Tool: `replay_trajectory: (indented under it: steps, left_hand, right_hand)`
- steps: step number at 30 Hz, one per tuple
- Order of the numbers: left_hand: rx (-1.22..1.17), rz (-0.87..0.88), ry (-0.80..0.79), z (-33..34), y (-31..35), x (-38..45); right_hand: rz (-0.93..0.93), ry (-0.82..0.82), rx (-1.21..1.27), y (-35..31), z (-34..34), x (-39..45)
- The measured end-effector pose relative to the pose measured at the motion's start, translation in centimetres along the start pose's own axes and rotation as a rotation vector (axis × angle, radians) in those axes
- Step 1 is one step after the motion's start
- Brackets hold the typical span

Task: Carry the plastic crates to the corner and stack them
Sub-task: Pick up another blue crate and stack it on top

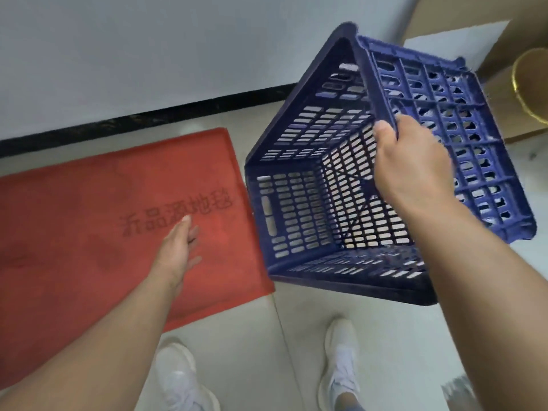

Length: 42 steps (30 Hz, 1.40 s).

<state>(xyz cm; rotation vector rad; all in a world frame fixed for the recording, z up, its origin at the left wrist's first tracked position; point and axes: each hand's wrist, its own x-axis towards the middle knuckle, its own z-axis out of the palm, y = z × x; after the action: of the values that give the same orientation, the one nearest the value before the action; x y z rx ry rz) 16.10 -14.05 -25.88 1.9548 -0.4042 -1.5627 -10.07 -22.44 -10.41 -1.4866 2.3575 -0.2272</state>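
Head view: my right hand (pixel 412 161) grips the tilted crate (pixel 341 185) mid-carry; left hand (pixel 181 244) hangs open; next, find the corner.

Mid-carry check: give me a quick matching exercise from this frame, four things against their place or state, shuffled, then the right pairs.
Things:
1. blue crate
2. left hand
3. red mat
4. white shoes

States:
A. flat on the floor by the wall
B. open, holding nothing, above the mat
C. tilted in the air, held by its rim
D. on the pale floor at the bottom of the view

Pairs: 1-C, 2-B, 3-A, 4-D. The right hand grips the crate's rim.
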Motion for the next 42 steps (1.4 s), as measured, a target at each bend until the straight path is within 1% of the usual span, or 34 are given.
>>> replay_trajectory:
  steps: [2, 4, 6, 8, 10, 12, 14, 16, 19, 22, 24, 28, 32, 35, 36, 38, 42]
  left_hand:
    - [0.008, 0.013, 0.030, -1.8, 0.2, 1.0]
    - [0.047, 0.040, 0.093, -3.9, 0.3, 2.0]
    - [0.148, 0.031, 0.164, -6.5, 0.5, 2.9]
    - [0.204, -0.028, 0.255, -9.6, 0.4, 3.8]
    - [0.134, -0.127, 0.328, -13.0, 0.2, 4.3]
    - [0.022, -0.201, 0.365, -17.0, 0.0, 4.6]
    - [-0.069, -0.226, 0.374, -21.2, -0.2, 4.8]
    - [-0.100, -0.213, 0.398, -24.6, -0.4, 5.1]
    - [-0.057, -0.129, 0.488, -28.2, -0.4, 5.8]
    - [-0.022, -0.058, 0.531, -30.9, -0.6, 6.9]
    - [-0.001, -0.037, 0.550, -32.4, -0.7, 7.7]
    - [0.052, -0.013, 0.635, -34.4, -1.1, 9.8]
    - [0.055, -0.018, 0.616, -36.4, -2.0, 12.0]
    - [0.099, -0.074, 0.550, -39.7, -5.5, 14.6]
    - [0.099, -0.090, 0.508, -39.7, -5.6, 14.7]
    - [0.103, -0.106, 0.489, -38.2, -4.2, 13.9]
    - [0.065, -0.186, 0.432, -38.7, -4.5, 14.3]
  right_hand:
    - [-0.052, -0.012, 0.041, -2.0, -0.5, -0.2]
    - [-0.090, -0.035, 0.114, -3.8, -0.8, -0.5]
    - [-0.059, -0.089, 0.276, -5.4, -0.8, -1.0]
    - [0.009, -0.160, 0.462, -7.1, -0.7, -1.7]
    - [0.054, -0.233, 0.575, -8.5, 0.0, -2.5]
    - [0.072, -0.295, 0.635, -9.7, 1.3, -3.4]
    - [0.085, -0.343, 0.654, -10.4, 3.5, -3.9]
    - [0.097, -0.353, 0.608, -10.7, 6.3, -4.0]
    - [0.118, -0.375, 0.532, -11.0, 11.2, -3.7]
    - [0.177, -0.430, 0.546, -11.4, 16.4, -3.4]
    - [0.211, -0.468, 0.568, -11.6, 19.6, -3.2]
    - [0.245, -0.535, 0.607, -12.3, 24.3, -2.9]
    - [0.220, -0.568, 0.592, -12.8, 26.9, -2.3]
    - [0.190, -0.595, 0.580, -12.1, 27.5, -2.2]
    - [0.206, -0.610, 0.589, -11.8, 27.6, -2.4]
    - [0.261, -0.633, 0.620, -11.4, 27.8, -2.7]
    - [0.330, -0.596, 0.684, -11.7, 28.3, -3.4]
